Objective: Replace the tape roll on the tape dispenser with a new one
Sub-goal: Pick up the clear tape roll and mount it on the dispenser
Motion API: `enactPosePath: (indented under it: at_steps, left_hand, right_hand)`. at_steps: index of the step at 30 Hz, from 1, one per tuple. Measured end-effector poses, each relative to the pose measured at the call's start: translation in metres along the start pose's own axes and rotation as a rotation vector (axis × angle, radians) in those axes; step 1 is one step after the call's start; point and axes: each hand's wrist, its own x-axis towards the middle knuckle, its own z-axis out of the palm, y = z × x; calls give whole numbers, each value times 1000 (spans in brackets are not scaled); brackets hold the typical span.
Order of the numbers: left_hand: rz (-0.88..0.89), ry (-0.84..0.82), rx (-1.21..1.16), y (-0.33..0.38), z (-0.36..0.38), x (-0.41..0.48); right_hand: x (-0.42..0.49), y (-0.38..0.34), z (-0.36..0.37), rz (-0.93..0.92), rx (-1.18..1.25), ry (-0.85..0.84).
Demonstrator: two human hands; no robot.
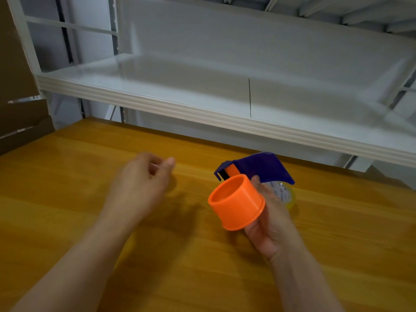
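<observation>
My right hand [273,224] grips the tape dispenser [258,170] above the wooden table [90,199]. The dispenser has a dark blue body and an orange hollow hub [236,201] whose open end faces me; no roll sits on the hub. A tape roll [284,194], clear-yellowish with a printed white core, lies on the table behind my right hand, mostly hidden by it. My left hand [139,183] hovers over the table to the left, blurred, fingers loosely curled and holding nothing that I can make out.
A white metal shelf [202,109] runs along the far edge of the table, overhanging it. Brown cardboard [18,104] stands at the far left.
</observation>
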Motion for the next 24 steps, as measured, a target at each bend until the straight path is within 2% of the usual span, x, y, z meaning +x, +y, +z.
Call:
enactPosePath:
  at_steps: [3,5,7,10,13,15,18,22,24]
  left_hand:
    - [-175,-533,-378,33,3,-23]
    - [-277,-781,-574,38,6,-30]
    - [-334,-917,-732,38,9,-32]
    - [-428,-1024,-936,36,14,-32]
    - [-498,-1019,-1098,34,13,-28]
    - [-518,-932,-1113,32,10,-24]
    - [-511,-769,-1029,27,8,-18]
    - [-483,-600,-920,17,6,-8]
    - [-471,-543,-846,12,6,-4]
  right_hand:
    - [1,1,-1,-21,-15,0]
    - [2,1,-1,-44,-26,2]
    - [2,1,-1,-62,-26,15]
    - [2,4,0,-76,-28,39]
    - [3,6,0,-93,-34,12]
    - [5,7,-2,-83,-103,17]
    - [8,11,-8,-116,-290,48]
    - [5,8,-6,-285,-689,77]
    - [5,8,-5,-340,-791,82]
